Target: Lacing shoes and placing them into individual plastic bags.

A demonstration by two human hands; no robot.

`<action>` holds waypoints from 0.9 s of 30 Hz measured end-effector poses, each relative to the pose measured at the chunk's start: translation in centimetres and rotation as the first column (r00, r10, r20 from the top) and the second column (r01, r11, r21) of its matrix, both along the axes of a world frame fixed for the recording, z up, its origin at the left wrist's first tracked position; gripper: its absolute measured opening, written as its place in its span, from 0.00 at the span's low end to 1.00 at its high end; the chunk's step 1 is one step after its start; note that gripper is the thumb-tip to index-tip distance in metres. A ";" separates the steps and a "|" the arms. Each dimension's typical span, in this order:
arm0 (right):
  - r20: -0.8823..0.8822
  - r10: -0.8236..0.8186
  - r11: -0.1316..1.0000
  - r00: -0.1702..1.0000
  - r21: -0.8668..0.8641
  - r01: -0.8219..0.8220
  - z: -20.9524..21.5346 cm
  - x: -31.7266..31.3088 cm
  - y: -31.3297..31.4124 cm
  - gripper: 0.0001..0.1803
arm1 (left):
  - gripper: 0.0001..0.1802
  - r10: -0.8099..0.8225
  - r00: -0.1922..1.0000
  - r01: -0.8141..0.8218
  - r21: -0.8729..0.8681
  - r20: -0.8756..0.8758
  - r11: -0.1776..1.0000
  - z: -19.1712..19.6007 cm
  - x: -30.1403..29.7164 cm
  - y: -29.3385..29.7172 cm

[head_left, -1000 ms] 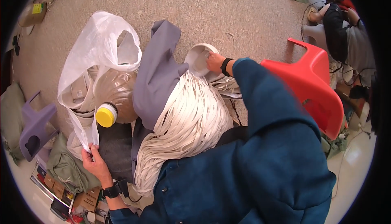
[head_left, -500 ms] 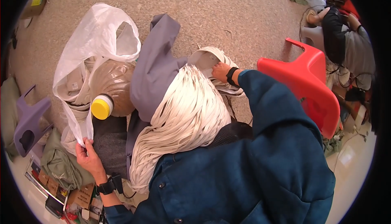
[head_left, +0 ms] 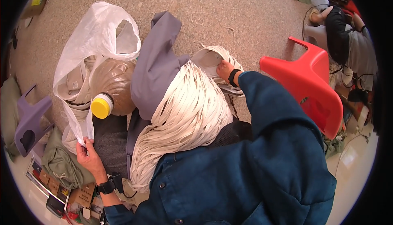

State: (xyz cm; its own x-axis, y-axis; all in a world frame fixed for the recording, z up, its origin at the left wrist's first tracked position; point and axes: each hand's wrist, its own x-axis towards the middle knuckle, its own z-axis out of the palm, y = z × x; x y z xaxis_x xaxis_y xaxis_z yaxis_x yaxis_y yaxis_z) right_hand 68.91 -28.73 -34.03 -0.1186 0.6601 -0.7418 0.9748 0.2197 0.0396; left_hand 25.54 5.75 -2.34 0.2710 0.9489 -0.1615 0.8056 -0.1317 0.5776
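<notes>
My left hand (head_left: 91,159) pinches the lower edge of a white plastic bag (head_left: 88,34), its mouth spread open. Inside the bag lie beige cloth pieces (head_left: 74,81) with a small label. My right hand (head_left: 224,70) is closed on the rim of a beige cloth item (head_left: 210,59) with a curved, hollow shape; its fingertips are partly hidden behind the rim. A thick bundle of cream strips (head_left: 188,114) drapes across my lap, beside a grey-purple cloth (head_left: 153,77). Between bag and cloth rests a large clear jug (head_left: 116,85) with a yellow cap (head_left: 101,108).
To the right stands a red plastic stool (head_left: 311,77). A purple stool (head_left: 30,120) and a green cloth bundle (head_left: 63,159) are at left, with cardboard boxes (head_left: 84,195) below. Another person (head_left: 348,40) sits at far right. Speckled floor (head_left: 213,8) stretches ahead.
My right hand has shifted slightly up and to the right with the rim of the beige item. My left hand stays at the bag's edge.
</notes>
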 end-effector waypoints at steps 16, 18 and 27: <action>-0.002 0.207 0.965 0.978 0.167 -0.204 0.3 6.4 3.4 0.10 | 0.10 -0.009 1.000 0.009 -0.015 -0.005 1.000 -0.1 -1.0 0.1; 0.107 0.237 0.953 0.966 0.168 -0.252 0.3 6.7 3.4 0.09 | 0.09 0.011 1.000 -0.011 -0.004 -0.013 1.000 -0.1 -0.3 -0.1; -0.177 -0.033 0.999 0.984 0.020 0.037 2.8 6.7 4.8 0.06 | 0.09 0.027 1.000 -0.027 -0.006 0.004 1.000 0.0 -0.5 -0.2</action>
